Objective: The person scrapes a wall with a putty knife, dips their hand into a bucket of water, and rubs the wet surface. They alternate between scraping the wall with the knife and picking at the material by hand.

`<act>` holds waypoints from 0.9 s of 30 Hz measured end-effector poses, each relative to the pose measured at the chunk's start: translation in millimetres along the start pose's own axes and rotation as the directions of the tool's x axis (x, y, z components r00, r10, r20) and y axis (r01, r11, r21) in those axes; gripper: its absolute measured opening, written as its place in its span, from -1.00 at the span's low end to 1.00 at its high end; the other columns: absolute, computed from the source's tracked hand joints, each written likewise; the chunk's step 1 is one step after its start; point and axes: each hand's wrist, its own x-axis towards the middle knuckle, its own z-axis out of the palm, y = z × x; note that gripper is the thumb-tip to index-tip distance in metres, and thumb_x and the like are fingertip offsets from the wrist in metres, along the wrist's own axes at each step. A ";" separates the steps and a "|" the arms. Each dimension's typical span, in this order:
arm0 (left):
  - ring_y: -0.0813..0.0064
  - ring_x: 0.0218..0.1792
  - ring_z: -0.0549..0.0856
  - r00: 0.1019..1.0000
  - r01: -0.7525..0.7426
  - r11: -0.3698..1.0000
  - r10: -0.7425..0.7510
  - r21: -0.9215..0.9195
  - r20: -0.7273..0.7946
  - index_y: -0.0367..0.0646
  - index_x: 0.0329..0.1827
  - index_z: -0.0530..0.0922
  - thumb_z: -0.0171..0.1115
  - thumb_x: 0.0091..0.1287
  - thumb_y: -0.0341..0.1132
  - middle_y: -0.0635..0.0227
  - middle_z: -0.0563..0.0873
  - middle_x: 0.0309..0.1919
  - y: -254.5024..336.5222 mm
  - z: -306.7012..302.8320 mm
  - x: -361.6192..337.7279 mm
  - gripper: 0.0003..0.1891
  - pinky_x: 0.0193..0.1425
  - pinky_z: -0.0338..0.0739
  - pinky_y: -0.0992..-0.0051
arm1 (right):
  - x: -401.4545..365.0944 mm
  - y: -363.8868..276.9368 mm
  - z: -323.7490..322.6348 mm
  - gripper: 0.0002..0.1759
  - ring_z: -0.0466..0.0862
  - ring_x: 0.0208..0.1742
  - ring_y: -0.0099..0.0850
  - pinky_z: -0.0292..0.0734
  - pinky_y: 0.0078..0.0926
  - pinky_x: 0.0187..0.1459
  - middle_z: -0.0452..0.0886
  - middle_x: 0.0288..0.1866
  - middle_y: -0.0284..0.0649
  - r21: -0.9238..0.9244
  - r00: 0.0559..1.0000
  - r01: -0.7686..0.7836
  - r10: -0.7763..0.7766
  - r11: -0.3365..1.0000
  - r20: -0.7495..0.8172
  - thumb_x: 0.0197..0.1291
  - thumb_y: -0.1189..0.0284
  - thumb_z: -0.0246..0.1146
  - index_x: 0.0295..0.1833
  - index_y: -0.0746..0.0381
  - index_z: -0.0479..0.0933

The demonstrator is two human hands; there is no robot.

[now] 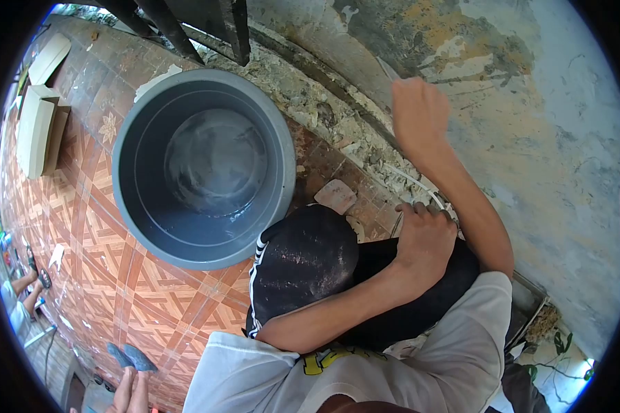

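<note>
Head view, entries from near to far. One white T-shirt [255, 361] with yellow print on the front, worn by the person. One pair of black trousers [310, 258], white side stripes, pale smears on the left knee; legs bent. At right near, leafy stems [561, 342] beside the wall.

Left hand [427, 237]: laid across toward the right knee, back uppermost, fingers curled, soiled; whether it grasps anything cannot be told. Just beyond it, one white cable or thin tube [417, 180], curved.

Right hand [420, 113]: arm extended far, fingers clenched on one thin blade-like tool [387, 67], its pale tip projecting to the left, before the wall [489, 131]; contact with the surface cannot be told. Wall at right, plaster grey, patched with ochre and dark stains.

One broken tile piece [335, 196], lying beyond the left knee. One grey plastic tub [289, 162], round, upright, left of the hands, wet sheen within. Patterned tile floor [165, 296], orange-red. Rubble strip [282, 82] along the wall's foot. Dark metal bars [235, 34], far. Two pale cartons [38, 131], far left. At left, other people's legs [142, 389], one pair in grey footwear [141, 358].
</note>
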 end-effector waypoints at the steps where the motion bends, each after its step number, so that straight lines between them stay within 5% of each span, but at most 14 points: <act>1: 0.32 -0.20 0.67 1.000 0.006 1.000 -0.006 0.005 -0.016 -0.24 -0.24 0.62 0.30 0.01 -0.39 0.23 0.68 -0.37 -2.0 -2.8 -1.6 -0.76 -0.04 0.48 0.28 | 3.5 1.0 3.5 -0.88 0.73 -0.31 -0.13 0.61 -0.22 -0.38 0.65 -0.41 -0.02 0.012 0.999 0.028 -0.027 1.000 -0.043 0.02 0.56 0.18 -0.43 0.25 0.64; 9: 0.31 -0.21 0.67 1.000 0.017 0.999 -0.017 -0.028 0.017 -0.23 -0.24 0.62 0.30 0.00 -0.40 0.21 0.68 -0.36 2.2 -1.9 -5.0 -0.77 0.00 0.48 0.25 | -3.0 4.5 5.4 -0.88 0.72 -0.32 -0.13 0.59 -0.21 -0.39 0.65 -0.43 -0.05 -0.011 0.987 0.058 -0.059 0.998 -0.147 0.03 0.54 0.18 -0.43 0.22 0.63; 21: 0.30 -0.20 0.68 0.999 0.007 0.999 -0.005 -0.044 0.045 -0.24 -0.23 0.62 0.26 0.04 -0.40 0.19 0.69 -0.32 3.5 -6.4 -4.1 -0.78 0.01 0.47 0.25 | 16.4 5.8 13.5 -0.87 0.72 -0.25 -0.04 0.60 -0.14 -0.30 0.66 -0.35 0.06 0.021 0.994 0.062 -0.064 0.998 0.093 0.05 0.58 0.18 -0.36 0.29 0.65; 27: 0.28 -0.19 0.68 0.999 0.021 0.998 -0.020 0.065 -0.029 -0.23 -0.23 0.61 0.21 0.11 -0.40 0.21 0.68 -0.34 1.0 -11.9 -6.9 -0.82 -0.04 0.47 0.25 | -14.6 69.6 3.3 -0.84 0.63 -0.20 0.03 0.54 -0.15 -0.14 0.61 -0.30 0.06 0.353 0.981 -0.013 0.081 0.935 -0.178 0.08 0.53 0.27 -0.19 0.33 0.58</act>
